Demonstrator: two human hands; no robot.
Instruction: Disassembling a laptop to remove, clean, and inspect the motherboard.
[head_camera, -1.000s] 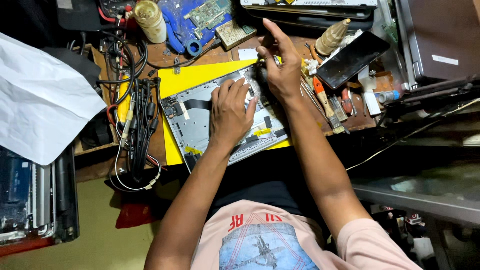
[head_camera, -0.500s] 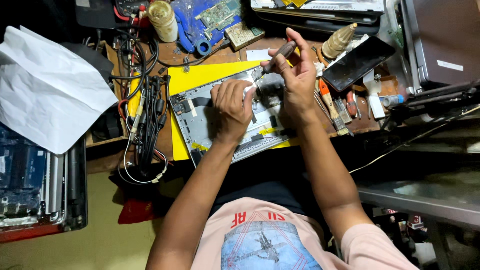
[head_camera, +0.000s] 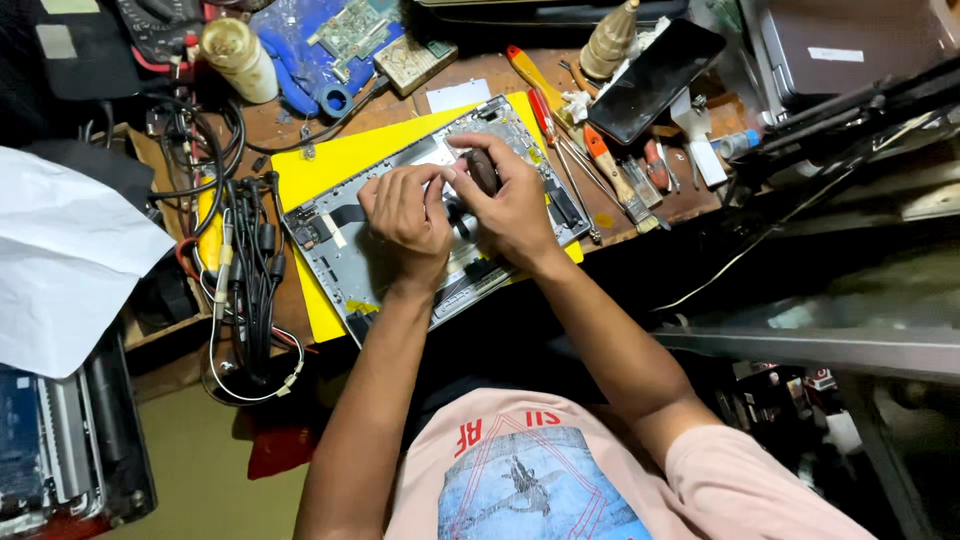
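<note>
A dark-handled screwdriver (head_camera: 483, 170) is gripped in the right hand (head_camera: 512, 205), the fingers curled closed around its handle, with the tool stood roughly upright over the opened laptop chassis (head_camera: 340, 255); its tip is hidden by the hand. The left hand (head_camera: 407, 222) is laid just beside it, fingers bent and loosely closed, its fingertips pressed near the screwdriver's shaft and resting on the grey metal interior; whether anything small is pinched cannot be told. The chassis is set on a yellow sheet (head_camera: 330, 165) spread across the wooden bench (head_camera: 290, 125). To the right of the hands, a row of loose screwdrivers and a brush (head_camera: 600, 165) is laid out, with a black phone (head_camera: 655, 80) beyond them. To the left, a bundle of black cables (head_camera: 250, 270) is draped over the bench edge, and a crumpled white sheet (head_camera: 65, 265) is seen further out. A blue mat carrying a green circuit board (head_camera: 352, 32) is placed at the far edge, beside a tan bottle (head_camera: 238, 58).
</note>
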